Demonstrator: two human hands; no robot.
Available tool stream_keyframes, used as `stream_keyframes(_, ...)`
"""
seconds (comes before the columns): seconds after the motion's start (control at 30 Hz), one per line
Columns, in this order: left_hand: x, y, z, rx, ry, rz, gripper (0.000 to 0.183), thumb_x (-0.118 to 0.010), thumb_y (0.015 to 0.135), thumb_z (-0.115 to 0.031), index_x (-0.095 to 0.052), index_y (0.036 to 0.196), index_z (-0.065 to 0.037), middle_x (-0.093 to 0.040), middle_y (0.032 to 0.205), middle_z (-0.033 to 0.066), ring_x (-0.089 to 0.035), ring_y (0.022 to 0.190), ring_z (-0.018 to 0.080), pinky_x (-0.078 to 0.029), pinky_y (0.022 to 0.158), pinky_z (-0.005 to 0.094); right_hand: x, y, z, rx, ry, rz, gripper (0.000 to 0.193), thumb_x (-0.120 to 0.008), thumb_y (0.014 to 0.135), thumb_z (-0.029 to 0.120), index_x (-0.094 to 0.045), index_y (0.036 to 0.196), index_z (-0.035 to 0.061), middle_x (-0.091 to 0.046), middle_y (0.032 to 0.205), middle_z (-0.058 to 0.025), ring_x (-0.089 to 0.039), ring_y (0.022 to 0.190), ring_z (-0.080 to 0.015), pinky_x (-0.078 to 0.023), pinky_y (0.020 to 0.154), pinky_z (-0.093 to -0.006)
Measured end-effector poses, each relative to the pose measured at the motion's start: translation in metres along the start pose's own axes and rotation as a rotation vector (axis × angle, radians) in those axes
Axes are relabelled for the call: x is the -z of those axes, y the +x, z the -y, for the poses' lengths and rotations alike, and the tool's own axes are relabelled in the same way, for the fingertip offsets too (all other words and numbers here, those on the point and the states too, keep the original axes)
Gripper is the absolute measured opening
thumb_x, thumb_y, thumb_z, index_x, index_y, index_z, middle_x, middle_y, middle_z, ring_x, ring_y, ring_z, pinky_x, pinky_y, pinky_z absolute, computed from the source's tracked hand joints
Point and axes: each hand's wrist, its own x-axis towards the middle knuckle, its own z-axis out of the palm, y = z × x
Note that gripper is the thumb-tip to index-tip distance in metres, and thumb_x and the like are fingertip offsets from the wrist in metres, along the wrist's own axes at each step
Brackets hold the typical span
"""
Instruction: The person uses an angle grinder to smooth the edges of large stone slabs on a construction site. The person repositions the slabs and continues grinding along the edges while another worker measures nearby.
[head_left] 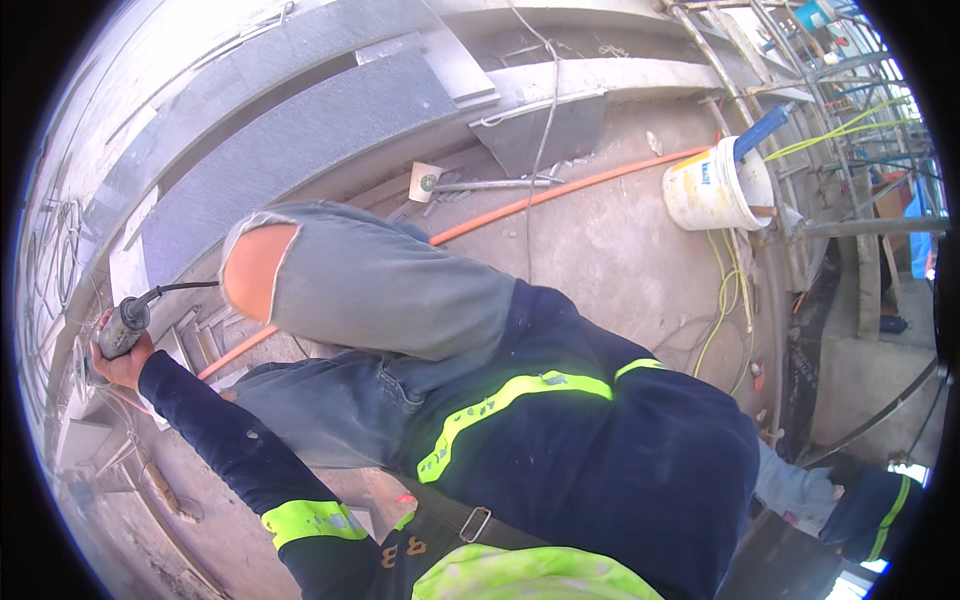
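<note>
Left hand far out at left, fingers wrapped round the body of a grey power tool; black cord leads off it toward the bent, ripped-jeans knee. Right hand out of sight; its grip cannot be told. Beyond the knee: grey slab, paper cup, orange pipe crossing the floor, white bucket holding something blue.

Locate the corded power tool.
In the head view, the corded power tool is at far left, gripped in a hand, left of the torn trouser leg.
</note>
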Motion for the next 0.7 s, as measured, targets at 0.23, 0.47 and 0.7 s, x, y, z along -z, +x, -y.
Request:
stream_keyframes(0.23,0.040,0.020,-0.052,-0.087,0.108,-0.048,0.054,-0.073,0.081,-0.030,-0.064,0.118,0.009,-0.070,0.114,0.0245,-0.070,0.114,0.0423,-0.053,0.110,0.0611,0.056,-0.020,0.064,-0.222,-0.094,-0.191,0.048,-0.072,0.101,0.036,-0.068,0.148,0.0264,-0.062,0.155,-0.0185,-0.069,0.133,-0.0354,-0.056,0.111,-0.0525)
stream_keyframes(0.47,0.028,0.013,-0.030,-0.075,0.271,-0.168,0.060,-0.074,0.079,-0.032,-0.067,0.119,0.012,-0.073,0.116,0.0264,-0.070,0.117,0.0456,-0.052,0.112,0.0648,0.047,-0.026,-0.087,-0.354,-0.216,-0.167,0.036,-0.062,0.102,0.020,-0.075,0.134,0.0108,-0.077,0.128,-0.0203,-0.073,0.124,-0.0403,-0.060,0.106,-0.0536)
stream_keyframes(0.7,0.014,0.009,-0.044,-0.159,0.235,-0.192,0.055,-0.073,0.079,-0.026,-0.061,0.118,0.010,-0.066,0.113,0.0278,-0.068,0.109,0.0450,-0.053,0.102,0.0651,0.267,-0.120,-0.324,-0.744,-0.456,-0.522,0.030,-0.058,0.106,0.021,-0.074,0.130,0.0125,-0.079,0.119,-0.0185,-0.078,0.110,-0.0395,-0.062,0.089,-0.0584)
